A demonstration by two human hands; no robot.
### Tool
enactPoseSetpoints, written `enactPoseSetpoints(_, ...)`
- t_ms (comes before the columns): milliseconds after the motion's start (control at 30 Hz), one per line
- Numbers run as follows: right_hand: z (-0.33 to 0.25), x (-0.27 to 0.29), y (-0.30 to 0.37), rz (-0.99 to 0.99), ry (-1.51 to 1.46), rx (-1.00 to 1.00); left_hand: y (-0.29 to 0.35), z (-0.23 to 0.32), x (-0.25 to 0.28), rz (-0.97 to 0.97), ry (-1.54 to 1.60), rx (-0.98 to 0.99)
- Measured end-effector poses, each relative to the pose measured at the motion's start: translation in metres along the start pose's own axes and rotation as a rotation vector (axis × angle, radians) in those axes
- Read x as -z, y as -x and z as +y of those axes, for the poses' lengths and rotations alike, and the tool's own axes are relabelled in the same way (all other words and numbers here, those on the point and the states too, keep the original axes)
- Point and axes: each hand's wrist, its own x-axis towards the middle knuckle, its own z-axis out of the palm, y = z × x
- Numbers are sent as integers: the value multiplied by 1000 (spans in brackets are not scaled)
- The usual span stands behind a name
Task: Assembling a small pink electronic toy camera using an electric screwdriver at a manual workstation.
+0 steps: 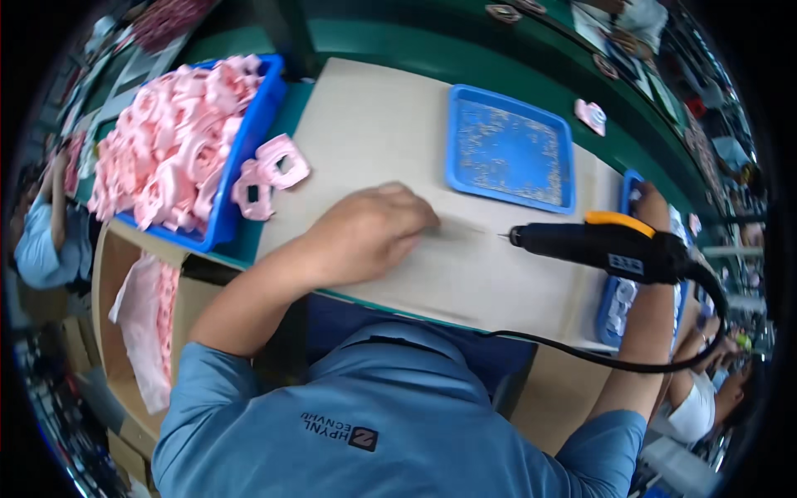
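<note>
My left hand [369,232] is over the pale work board [374,124], its fingers curled together and blurred. Whatever the fingertips may pinch is hidden. On the right, my right hand [652,207] is at a blue bin [613,311] holding small pale parts. A black electric screwdriver [610,251] with a yellow lever lies across my right wrist, its bit pointing left. It covers part of that hand, so its grip cannot be made out. Between the hands, farther back, sits a shallow blue tray [452,141] of tiny screws.
A blue crate [241,174] heaped with pink plastic parts stands at the left. Two pink frames [282,162] lie beside it. Another pink piece [590,116] rests on the green surface at the back right. The screwdriver's black cord [598,358] loops low on the right.
</note>
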Motion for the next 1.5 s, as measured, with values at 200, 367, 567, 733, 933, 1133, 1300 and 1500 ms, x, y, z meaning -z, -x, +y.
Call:
enactPoseSetpoints(200, -45, 31, 45, -39, -922, 13, 45, -28, 85, 28, -701, 265)
enactPoseSetpoints(367, -162, 33, 153, -650, -1519, 192, 56, -68, 92, -274, -919, 367)
enactPoseSetpoints(567, -180, 10, 170, -500, -1404, 252, 21, -56, 95, -297, -805, 385)
enactPoseSetpoints(733, -191, 33, 187, -229, -642, 333, 2, -23, 80, -9, -569, 310)
enactPoseSetpoints(933, -215, 52, 196, -618, -1291, 513, 16, -3, -9, 163, 1141, 404)
enactPoseSetpoints(1133, -248, 46, 182, -642, -1908, 398, 16, 9, -56, 183, 1610, 461)
enactPoseSetpoints(1300, -274, 47, 184, -464, -1964, 460, 21, 8, -49, 167, 1604, 407)
enactPoseSetpoints(1500, -288, 45, 186, -455, -1797, 529, 33, 5, -49, 156, 1593, 393)
